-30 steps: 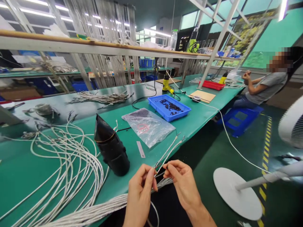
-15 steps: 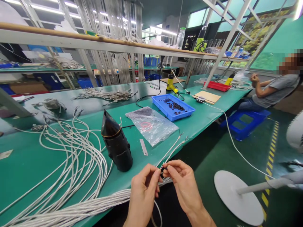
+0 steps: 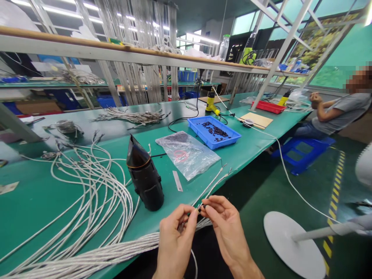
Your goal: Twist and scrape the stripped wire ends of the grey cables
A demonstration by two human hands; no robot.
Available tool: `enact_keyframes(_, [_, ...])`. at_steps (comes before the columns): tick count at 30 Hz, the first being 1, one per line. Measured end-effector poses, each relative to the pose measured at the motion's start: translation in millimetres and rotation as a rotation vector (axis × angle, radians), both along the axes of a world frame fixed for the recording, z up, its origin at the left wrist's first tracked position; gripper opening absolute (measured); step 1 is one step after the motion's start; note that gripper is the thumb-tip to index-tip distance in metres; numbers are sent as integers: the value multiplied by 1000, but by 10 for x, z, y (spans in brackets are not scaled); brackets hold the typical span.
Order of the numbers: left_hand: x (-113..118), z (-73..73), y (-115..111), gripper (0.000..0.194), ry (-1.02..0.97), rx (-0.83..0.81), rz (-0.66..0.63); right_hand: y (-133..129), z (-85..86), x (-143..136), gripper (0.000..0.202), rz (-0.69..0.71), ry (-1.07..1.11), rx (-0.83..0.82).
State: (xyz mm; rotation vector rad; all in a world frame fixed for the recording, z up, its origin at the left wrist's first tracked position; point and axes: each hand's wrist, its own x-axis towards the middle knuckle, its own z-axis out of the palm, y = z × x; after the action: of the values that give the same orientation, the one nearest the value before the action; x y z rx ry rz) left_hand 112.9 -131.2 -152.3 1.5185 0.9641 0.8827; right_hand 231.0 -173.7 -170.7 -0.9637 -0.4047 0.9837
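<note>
Two hands meet at 6 o'clock, just off the near edge of the green bench (image 3: 35,209). The left hand (image 3: 174,240) pinches one white cable (image 3: 213,184) between thumb and forefinger; the right hand (image 3: 225,224) pinches a small dark piece on the same cable end, fingertips of both hands almost touching. Two cable ends run from the pinch toward 1 o'clock, past the bench edge, each tipped with bare wires. Whether a second cable is also gripped cannot be told.

At 8 o'clock a thick bundle (image 3: 95,257) of white cables lies along the near edge and passes under the left hand. Above it, at 9 to 10 o'clock, many loose cables (image 3: 87,182) loop over the bench, too many to count.

One black heat gun (image 3: 144,178) stands upright at 11 o'clock, just beside the loops. One clear bag (image 3: 187,153) and one small white strip (image 3: 176,181) lie at 12 o'clock; one blue tray (image 3: 213,132) of dark pieces sits beyond, near the bench's right edge.

Open floor lies at 3 to 4 o'clock, holding one white fan base (image 3: 290,242). One seated person (image 3: 334,112) is at 2 o'clock, well apart.
</note>
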Motion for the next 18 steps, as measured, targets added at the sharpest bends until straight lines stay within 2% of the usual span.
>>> enact_keyframes(4, [10, 9, -17, 24, -7, 28, 63, -3, 11, -18, 23, -6, -80, 2])
enact_keyframes(9, [-1, -1, -20, 23, 3, 35, 11, 10, 11, -25, 21, -4, -98, 13])
enact_keyframes(18, [5, -19, -19, 23, 16, 43, 46, 1, -3, -33, 20, -3, -121, 0])
